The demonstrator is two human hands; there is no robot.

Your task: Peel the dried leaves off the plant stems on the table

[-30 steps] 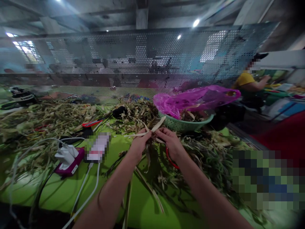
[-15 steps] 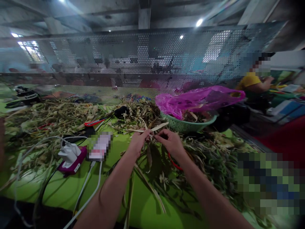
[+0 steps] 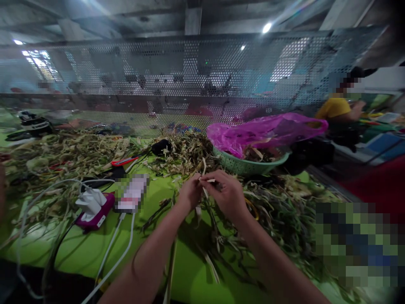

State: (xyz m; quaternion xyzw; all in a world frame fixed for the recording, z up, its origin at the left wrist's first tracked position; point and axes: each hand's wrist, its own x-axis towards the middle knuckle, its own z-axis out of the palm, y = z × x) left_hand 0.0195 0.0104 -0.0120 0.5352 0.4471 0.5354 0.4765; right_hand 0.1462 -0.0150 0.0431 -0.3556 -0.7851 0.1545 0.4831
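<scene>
My left hand (image 3: pixel 190 192) and my right hand (image 3: pixel 224 190) meet over the green table (image 3: pixel 202 278). Both are closed, fingertips almost touching, on a pale dried plant stalk (image 3: pixel 204 165) whose upper end sticks up past the fingers. Strips of withered leaf hang below my hands. Exactly how the fingers grip is partly hidden by the hands themselves. Beneath and between my forearms lie loose dry stalks (image 3: pixel 211 267) on the table. To the right of my right hand is a heap of greener stalks (image 3: pixel 284 215).
A pale green basket (image 3: pixel 249 165) with a magenta plastic bag (image 3: pixel 268 131) stands behind my right hand. Dried leaves (image 3: pixel 79 156) cover the back left. A purple power strip (image 3: pixel 96 215), cabled phone (image 3: pixel 133 194) and red-handled tool (image 3: pixel 125 161) lie left. A person in yellow (image 3: pixel 335 109) sits far right.
My right hand has moved left against my left hand. The pale strip that lay slanted across the fingers now points upward, and the leaf pieces hanging below have shifted.
</scene>
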